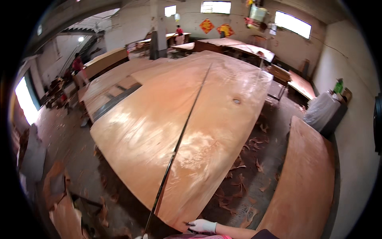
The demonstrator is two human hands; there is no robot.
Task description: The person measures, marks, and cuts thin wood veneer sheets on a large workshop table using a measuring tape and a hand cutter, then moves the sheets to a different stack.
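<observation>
A large, thin sheet of reddish-tan wood veneer [139,131] lies before me, with a small hole toward its far right. A long, thin dark rod [173,153] runs lengthwise across it and juts past the near edge. At the rod's near end is my left hand [142,236] in a white glove, closed around it; the frame's lower edge cuts most of the hand off. My right hand [203,226], also white-gloved, is closed at the sheet's near corner. A small dark tool [186,223] pokes from its fingers over the veneer; its kind is unclear.
Another long veneer stack [302,179] stands to the right, by the wall. Veneer scraps [238,183] litter the floor between. A plastic-covered pile [321,109] sits at the right wall. One person [78,65] stands far left, another [179,35] at the back among more tables.
</observation>
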